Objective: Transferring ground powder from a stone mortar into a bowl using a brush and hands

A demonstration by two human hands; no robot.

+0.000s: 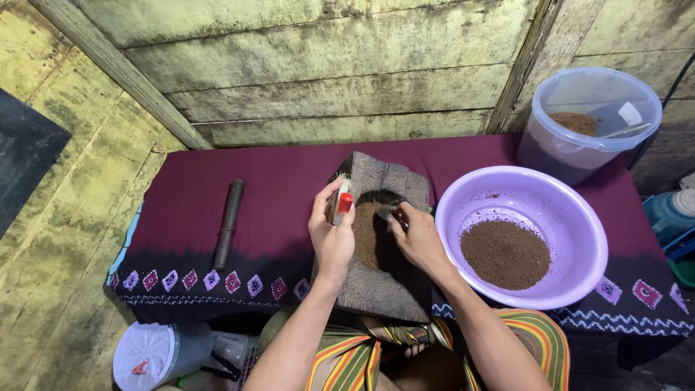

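I read this as mid-scrape: left hand (331,235) grip closed on a small red-capped container (340,205), right hand (416,239) pinching a scraper (386,212) in the stone mortar's (384,275) brown powder (368,235); next needs steady aim.

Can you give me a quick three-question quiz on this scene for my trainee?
1. True or false: the brown powder in the lilac basin fills it to the rim.
2. What does the left hand hold? A) a small brush with a red part B) a dark cylinder C) a lid
3. Where does the dark cylinder lie, relative to the stone block?

Key:
1. False; the powder covers only the bottom.
2. A; the right hand holds a small tool over the powder in the block's hollow.
3. To its left, on the maroon cloth, apart from it.
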